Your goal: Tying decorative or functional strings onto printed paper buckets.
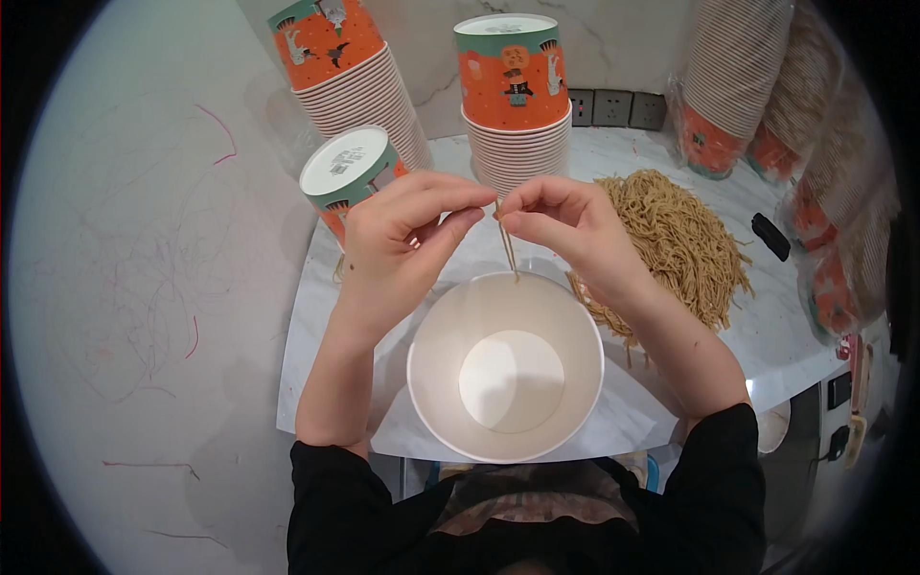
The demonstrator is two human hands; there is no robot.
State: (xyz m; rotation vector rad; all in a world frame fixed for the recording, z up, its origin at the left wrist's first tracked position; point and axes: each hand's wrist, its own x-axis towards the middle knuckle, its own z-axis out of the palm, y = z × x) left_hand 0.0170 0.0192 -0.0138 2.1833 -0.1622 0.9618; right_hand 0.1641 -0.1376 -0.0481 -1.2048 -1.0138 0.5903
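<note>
A white-lined paper bucket [436, 383] stands mouth up in front of me at the near edge of the table. From its far rim a thin tan cord [509, 251] rises in two strands. My left hand [398, 235] is closed, its fingertips pinched at the top of the cord. Close against it, my right hand [580, 225] pinches the cord too, between thumb and index finger. Fingertips partly hide the cord's upper end. Beyond my right forearm lies a heap of similar tan cords [685, 244].
Two tall stacks of orange and green paper buckets [515, 86] [369, 96] stand at the back, bottoms up. One inverted bucket [350, 158] is by my left hand. Bagged stacks [724, 86] line the right side, near a black object [770, 237]. A scribbled white wall [163, 259] borders the left.
</note>
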